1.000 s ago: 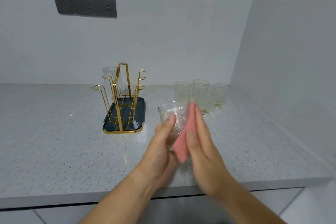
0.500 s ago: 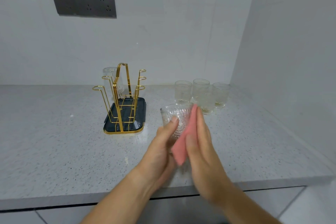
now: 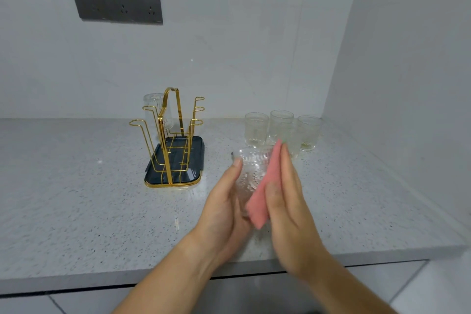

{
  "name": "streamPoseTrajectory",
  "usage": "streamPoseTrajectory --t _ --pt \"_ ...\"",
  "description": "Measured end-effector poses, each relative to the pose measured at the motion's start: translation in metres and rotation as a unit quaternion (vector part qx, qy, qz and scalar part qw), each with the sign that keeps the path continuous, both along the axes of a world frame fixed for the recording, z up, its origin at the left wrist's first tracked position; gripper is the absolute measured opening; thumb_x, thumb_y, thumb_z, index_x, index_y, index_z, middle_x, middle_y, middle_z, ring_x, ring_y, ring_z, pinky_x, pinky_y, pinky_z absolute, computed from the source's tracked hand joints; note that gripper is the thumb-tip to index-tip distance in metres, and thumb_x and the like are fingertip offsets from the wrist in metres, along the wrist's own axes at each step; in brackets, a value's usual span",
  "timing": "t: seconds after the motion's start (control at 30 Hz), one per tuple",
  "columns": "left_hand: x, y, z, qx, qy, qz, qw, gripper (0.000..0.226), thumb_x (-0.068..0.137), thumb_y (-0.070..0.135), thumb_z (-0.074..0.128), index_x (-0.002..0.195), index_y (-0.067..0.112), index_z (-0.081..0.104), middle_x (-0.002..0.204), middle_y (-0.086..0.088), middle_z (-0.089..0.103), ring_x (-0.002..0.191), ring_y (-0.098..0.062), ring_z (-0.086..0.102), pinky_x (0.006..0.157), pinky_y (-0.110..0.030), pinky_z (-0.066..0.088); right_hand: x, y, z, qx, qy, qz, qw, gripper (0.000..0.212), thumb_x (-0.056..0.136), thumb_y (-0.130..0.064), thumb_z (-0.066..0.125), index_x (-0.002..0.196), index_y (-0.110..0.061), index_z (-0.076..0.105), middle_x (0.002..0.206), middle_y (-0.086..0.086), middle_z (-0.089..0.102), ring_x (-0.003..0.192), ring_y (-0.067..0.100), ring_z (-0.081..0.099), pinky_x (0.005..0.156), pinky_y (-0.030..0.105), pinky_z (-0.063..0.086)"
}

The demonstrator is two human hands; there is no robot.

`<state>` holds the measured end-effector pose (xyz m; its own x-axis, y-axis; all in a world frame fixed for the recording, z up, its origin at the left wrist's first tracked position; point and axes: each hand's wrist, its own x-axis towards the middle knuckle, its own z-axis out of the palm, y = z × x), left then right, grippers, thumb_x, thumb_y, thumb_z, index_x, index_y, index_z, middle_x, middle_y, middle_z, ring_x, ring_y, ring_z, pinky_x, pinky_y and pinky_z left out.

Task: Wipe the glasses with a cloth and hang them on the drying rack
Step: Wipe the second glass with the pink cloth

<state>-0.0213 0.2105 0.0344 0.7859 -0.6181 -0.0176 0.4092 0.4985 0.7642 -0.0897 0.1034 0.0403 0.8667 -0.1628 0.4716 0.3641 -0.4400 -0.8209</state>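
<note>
- The right hand lies flat, fingers straight and pressed together, and holds the pink cloth against the side of the glass. Over the last second it has slid only slightly along the wall, so the wipe is under way, not finished.
- The left hand grips the glass from the other side, with one digit reaching up to the rim. Its other fingers are hidden behind the glass, so I cannot tell how far they wrap.
- The glass is held in the air between the two hands, tilted with its mouth away from the person. It is above the counter and just in front of the four waiting glasses. It has stayed in much the same spot, to the right of the drying rack.
- On the rack one upturned glass sits on a back prong, and nothing has been added there in this second.
- My reading: this is the second glass, still in the wiping step. Hanging it is the next step — a short reach to the left — and most of the task is still ahead.
</note>
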Motion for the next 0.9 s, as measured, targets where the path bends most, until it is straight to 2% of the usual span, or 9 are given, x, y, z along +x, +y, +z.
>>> streamPoseTrajectory --t 0.07,0.13,0.27,0.33,0.4,0.47,0.6,0.73,0.9 --pt "0.001 0.001 0.003 0.022 -0.005 0.017 1.000 0.087 0.085 0.061 0.074 0.149 0.010 0.049 0.143 -0.028 0.060 0.131 -0.039 0.062 0.113 -0.053 0.047 -0.006 0.008 -0.015 -0.064 -0.011 -0.008 0.998 0.054 0.111 -0.039 0.023 0.160 -0.039 0.000 0.168 -0.030 -0.004 0.154 -0.009 -0.003 0.123 0.011 0.004" --pt "0.005 0.002 -0.001 0.047 -0.010 0.062 0.997 0.095 0.075 0.059 0.084 0.148 0.010 0.047 0.142 -0.032 0.058 0.128 -0.045 0.062 0.107 -0.056 0.052 -0.009 0.012 -0.026 -0.099 -0.022 -0.017 0.995 0.058 0.109 -0.038 0.026 0.159 -0.040 -0.002 0.170 -0.024 -0.009 0.156 -0.003 -0.006 0.124 0.014 0.003" --pt "0.001 0.003 -0.006 0.032 0.003 0.028 0.999 0.060 0.098 0.051 0.063 0.143 0.012 0.061 0.144 -0.018 0.063 0.136 -0.034 0.058 0.121 -0.053 0.036 -0.001 0.003 -0.011 -0.028 0.018 -0.005 0.999 0.054 0.109 -0.047 0.021 0.159 -0.043 0.001 0.167 -0.033 -0.003 0.151 -0.016 -0.002 0.121 0.008 0.006" --pt "-0.003 0.001 -0.003 0.019 0.003 0.029 0.999 0.045 0.106 0.042 0.045 0.134 0.016 0.070 0.138 -0.015 0.068 0.130 -0.031 0.063 0.117 -0.051 0.041 0.007 -0.006 0.003 0.066 0.051 0.005 0.997 0.061 0.102 -0.052 0.024 0.160 -0.046 0.004 0.164 -0.038 0.005 0.146 -0.024 0.007 0.112 -0.003 0.014" --pt "-0.006 0.001 0.002 0.003 -0.003 0.016 1.000 0.046 0.107 0.038 0.040 0.134 0.016 0.070 0.135 -0.014 0.070 0.123 -0.028 0.068 0.111 -0.048 0.046 0.011 -0.008 0.009 0.094 0.055 0.011 0.994 0.063 0.100 -0.055 0.026 0.159 -0.048 0.005 0.163 -0.038 0.008 0.144 -0.025 0.011 0.104 -0.009 0.017" --pt "-0.003 0.002 0.008 0.011 -0.013 0.003 1.000 0.046 0.104 0.043 0.051 0.138 0.016 0.067 0.139 -0.013 0.067 0.126 -0.026 0.066 0.113 -0.048 0.045 0.006 -0.004 0.005 0.057 0.050 0.020 0.997 0.062 0.101 -0.054 0.025 0.158 -0.049 0.001 0.162 -0.042 0.003 0.145 -0.025 0.006 0.107 -0.007 0.013" --pt "0.009 0.004 0.005 0.017 0.009 0.027 0.999 0.087 0.082 0.050 0.081 0.150 0.010 0.046 0.143 -0.021 0.063 0.130 -0.035 0.064 0.110 -0.052 0.050 -0.008 0.008 -0.024 -0.046 0.036 0.013 0.998 0.058 0.108 -0.048 0.021 0.160 -0.039 -0.004 0.166 -0.035 -0.008 0.152 -0.014 -0.006 0.118 0.003 0.003" --pt "0.004 0.006 0.001 0.023 0.020 0.018 0.999 0.056 0.101 0.045 0.060 0.145 0.010 0.057 0.140 -0.016 0.066 0.131 -0.031 0.063 0.117 -0.051 0.043 -0.005 0.006 -0.018 -0.035 0.044 0.004 0.998 0.053 0.108 -0.048 0.019 0.157 -0.046 0.000 0.165 -0.036 -0.006 0.150 -0.018 -0.005 0.118 0.004 0.003" --pt "-0.005 0.002 0.007 0.017 0.011 -0.008 1.000 0.051 0.103 0.045 0.043 0.133 0.014 0.070 0.130 -0.021 0.071 0.108 -0.031 0.072 0.097 -0.049 0.054 0.012 -0.006 0.010 0.101 0.062 0.008 0.993 0.061 0.099 -0.057 0.028 0.157 -0.055 0.009 0.154 -0.046 0.012 0.129 -0.038 0.016 0.097 -0.010 0.022"
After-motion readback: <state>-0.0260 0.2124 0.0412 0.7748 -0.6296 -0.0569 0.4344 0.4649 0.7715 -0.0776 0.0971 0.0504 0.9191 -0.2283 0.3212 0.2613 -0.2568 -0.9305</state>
